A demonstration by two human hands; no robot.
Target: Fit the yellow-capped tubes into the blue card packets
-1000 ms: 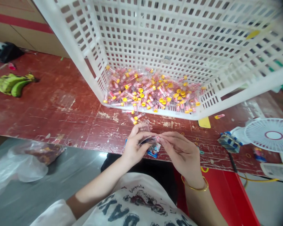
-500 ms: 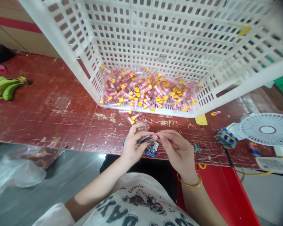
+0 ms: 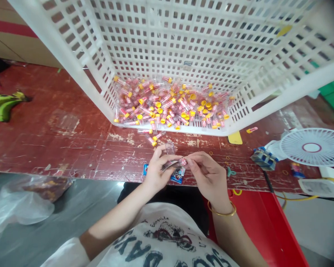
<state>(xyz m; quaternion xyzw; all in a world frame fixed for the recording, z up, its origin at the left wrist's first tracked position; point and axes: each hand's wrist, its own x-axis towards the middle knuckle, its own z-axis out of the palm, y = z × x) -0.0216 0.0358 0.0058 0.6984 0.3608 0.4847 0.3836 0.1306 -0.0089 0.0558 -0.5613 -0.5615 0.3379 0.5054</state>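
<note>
My left hand (image 3: 157, 171) is closed around a clear plastic tube (image 3: 170, 148), which sticks up past its fingers. In the same hand lies a shiny strip-like piece (image 3: 171, 163), partly hidden by the fingers. At the right end of that piece is a small pink bit (image 3: 183, 161), pinched by the fingertips of my right hand (image 3: 210, 174). What the pink bit is, I cannot make out. Under the hands, a blue printed packet (image 3: 178, 175) lies on the table edge. Just beyond my left hand are several loose capped tubes (image 3: 151, 140) with pink contents.
A large white perforated basket (image 3: 161, 48), tipped towards me, holds many yellow-capped tubes (image 3: 169, 102). On the red table (image 3: 58, 148) are bananas (image 3: 4, 105) at left, and a white fan (image 3: 313, 147) and a blue packet bundle (image 3: 264, 158) at right. A red bin (image 3: 263, 218) stands below.
The view has shifted slightly, so the basket and table items sit a little further left. Both hands keep the same hold, with only slight finger movement.
</note>
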